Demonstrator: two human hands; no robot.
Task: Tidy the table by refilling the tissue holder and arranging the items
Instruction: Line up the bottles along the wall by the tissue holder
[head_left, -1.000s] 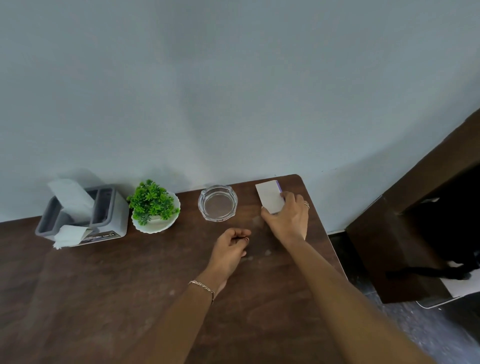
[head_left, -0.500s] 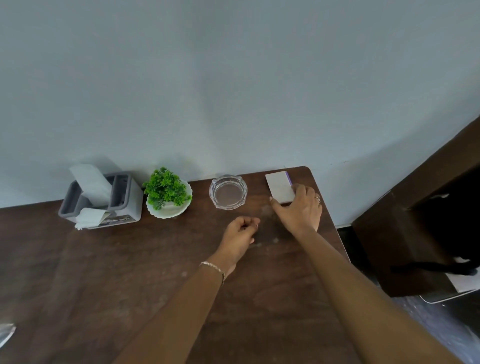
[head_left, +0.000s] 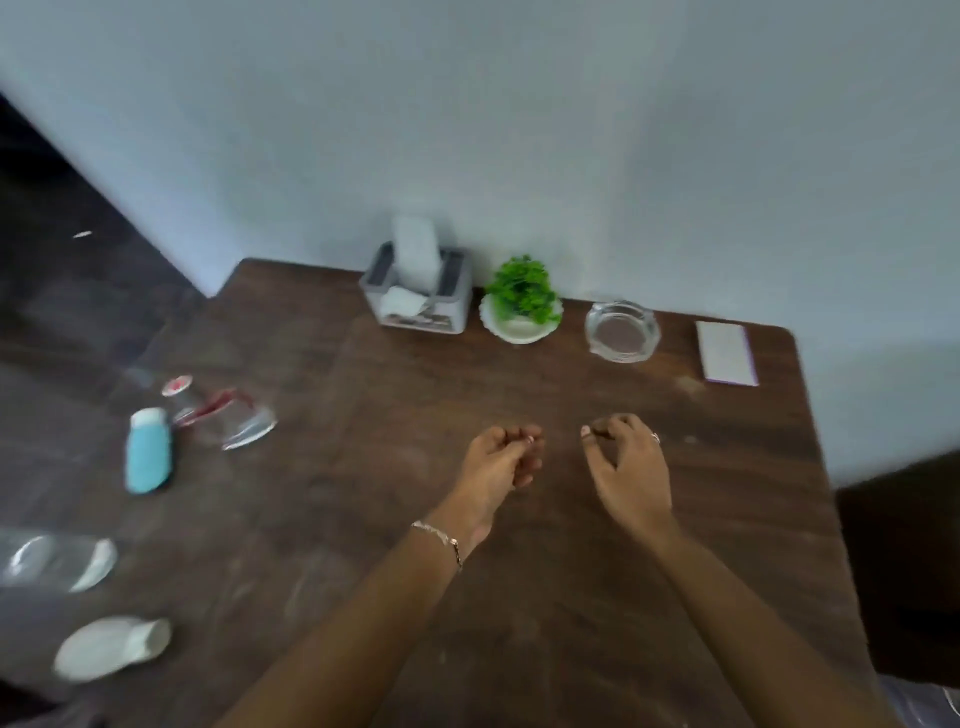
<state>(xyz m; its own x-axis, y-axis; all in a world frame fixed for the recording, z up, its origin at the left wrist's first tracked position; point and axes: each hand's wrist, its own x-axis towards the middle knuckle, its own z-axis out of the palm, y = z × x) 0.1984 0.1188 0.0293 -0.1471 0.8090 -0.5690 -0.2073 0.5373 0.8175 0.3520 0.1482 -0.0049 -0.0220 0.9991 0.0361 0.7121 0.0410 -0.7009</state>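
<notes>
A grey tissue holder (head_left: 418, 299) with white tissue sticking up stands at the back of the brown table (head_left: 519, 571), against the wall. To its right sit a small green plant in a white pot (head_left: 521, 301), a clear glass ashtray (head_left: 622, 330) and a white card pack (head_left: 725, 352) in the far right corner. My left hand (head_left: 501, 462) hovers over the table's middle with fingers loosely curled and nothing in it. My right hand (head_left: 626, 467) is beside it, fingers bent, empty, well short of the white pack.
On the left side lie a blue bottle (head_left: 148, 449), a clear wrapper with red print (head_left: 223, 413), a clear plastic piece (head_left: 57, 564) and a white object (head_left: 111, 647). Dark furniture (head_left: 904, 571) stands past the table's right edge. The frame is motion-blurred.
My right hand has let go of the white pack and drawn back toward my left hand. The view has swung left, bringing the items on the left side into sight.
</notes>
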